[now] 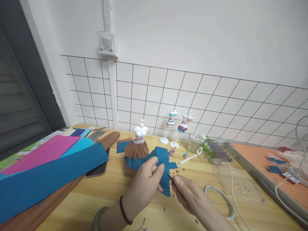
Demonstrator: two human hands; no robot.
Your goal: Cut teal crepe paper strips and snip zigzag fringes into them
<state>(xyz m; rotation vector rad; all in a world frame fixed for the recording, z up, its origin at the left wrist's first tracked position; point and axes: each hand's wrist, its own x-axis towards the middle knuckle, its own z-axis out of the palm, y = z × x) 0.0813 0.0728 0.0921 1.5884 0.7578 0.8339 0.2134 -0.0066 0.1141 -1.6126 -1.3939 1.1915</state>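
Observation:
My left hand [144, 183] pinches a piece of teal crepe paper [163, 163] above the wooden table [96, 202], fingers closed on it. My right hand [190, 195] is closed around a small pair of scissors [170, 176], whose tip meets the paper's edge. Just behind the paper stands a small white mannequin [141, 133] wearing a brown and teal paper skirt [134, 154]. Small paper scraps lie on the table under my hands.
Long rolls of teal, pink, blue and brown crepe paper [48, 170] lie at the left over a phone [98, 170]. Two more mini mannequins [178, 126], a glass jar [194, 142], a tape ring [221, 199], a white cable [233, 192] and an orange tray [264, 163] sit to the right.

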